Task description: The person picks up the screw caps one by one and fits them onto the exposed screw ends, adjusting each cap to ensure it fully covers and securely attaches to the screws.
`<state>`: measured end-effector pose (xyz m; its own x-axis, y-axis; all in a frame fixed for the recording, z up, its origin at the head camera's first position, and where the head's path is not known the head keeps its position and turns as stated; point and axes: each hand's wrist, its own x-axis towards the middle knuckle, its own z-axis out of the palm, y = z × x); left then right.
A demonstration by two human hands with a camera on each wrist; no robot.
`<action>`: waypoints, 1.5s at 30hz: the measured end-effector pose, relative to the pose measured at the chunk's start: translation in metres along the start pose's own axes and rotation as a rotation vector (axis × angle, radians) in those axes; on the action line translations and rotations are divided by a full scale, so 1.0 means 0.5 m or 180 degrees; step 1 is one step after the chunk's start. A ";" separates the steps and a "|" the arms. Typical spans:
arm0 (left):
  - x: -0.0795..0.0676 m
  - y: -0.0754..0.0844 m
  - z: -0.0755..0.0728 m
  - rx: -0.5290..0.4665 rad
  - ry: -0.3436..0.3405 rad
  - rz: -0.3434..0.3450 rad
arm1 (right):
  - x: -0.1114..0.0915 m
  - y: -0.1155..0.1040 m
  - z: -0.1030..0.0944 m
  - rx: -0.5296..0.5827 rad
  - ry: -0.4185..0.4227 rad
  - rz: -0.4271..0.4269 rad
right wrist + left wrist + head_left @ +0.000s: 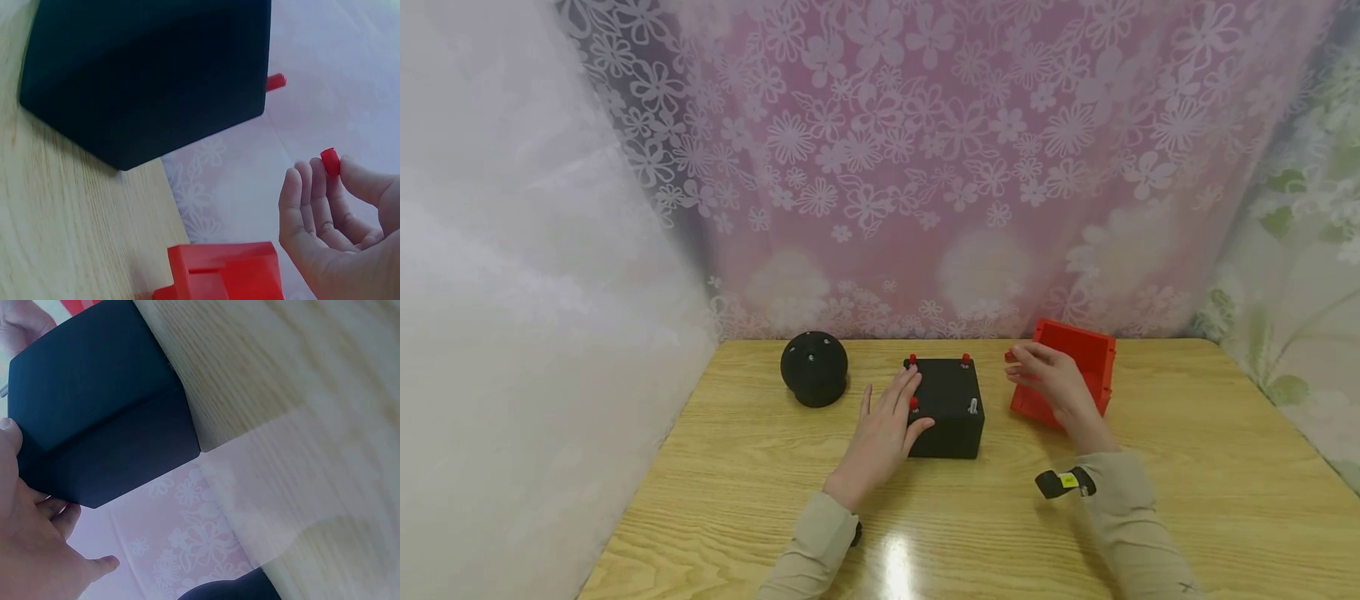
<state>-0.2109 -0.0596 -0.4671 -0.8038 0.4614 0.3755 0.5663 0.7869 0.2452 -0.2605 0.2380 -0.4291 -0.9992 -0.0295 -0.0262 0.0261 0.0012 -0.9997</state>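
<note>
Fingers of right hand (1060,385) pinch small red cylindrical plastic-looking cap (331,162), held up between matte black box-shaped block (947,392) and red plastic-looking bin (1097,354). Left hand (874,437) rests on block's left side, thumb and little finger splayed. Cap seems light, stiff, maybe slippery; best gripped round its sides.

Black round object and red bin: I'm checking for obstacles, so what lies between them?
In the head view: the black box, left hand on it; then a red cap, pinched by the right hand, between box and red bin.
</note>
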 end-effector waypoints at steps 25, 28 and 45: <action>0.001 0.001 -0.002 -0.0046 -0.0110 -0.0084 | -0.018 -0.018 0.039 -0.0995 -0.0832 -0.0036; 0.001 0.001 -0.002 -0.0069 -0.0096 -0.0078 | -0.020 -0.021 0.037 -0.1088 -0.0922 -0.0085; 0.001 0.002 -0.001 -0.0060 -0.0097 -0.0083 | -0.035 -0.040 0.044 -0.1296 -0.1249 -0.0330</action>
<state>-0.2106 -0.0588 -0.4664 -0.8234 0.4532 0.3415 0.5481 0.7911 0.2716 -0.2431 0.2165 -0.4089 -0.9082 -0.4186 -0.0038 -0.1626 0.3610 -0.9183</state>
